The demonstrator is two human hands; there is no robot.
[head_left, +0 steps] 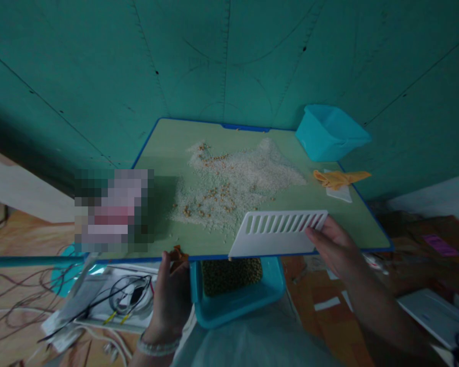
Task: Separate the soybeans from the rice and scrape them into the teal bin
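My right hand point(334, 244) is closed on one end of a white slotted plastic scraper point(271, 242), whose long lower edge lies along the table's front edge. Behind it a layer of small white grains point(252, 171) spreads across the table, with round tan beans point(214, 196) scattered through it. My left hand point(174, 288) is curled at the left rim of a teal bin point(233, 311), its fingers partly hidden. Small dark beans or pellets fill part of this bin, below the table edge. A crumpled orange-brown piece point(178, 252) shows at my left fingertips.
A second teal bin point(332, 135) stands at the table's back right corner, near an orange cloth point(340, 178) on a white piece. A blurred-out package point(117, 211) sits at the left. Cables point(132, 295) fill a box below left. A green wall point(229, 61) rises behind.
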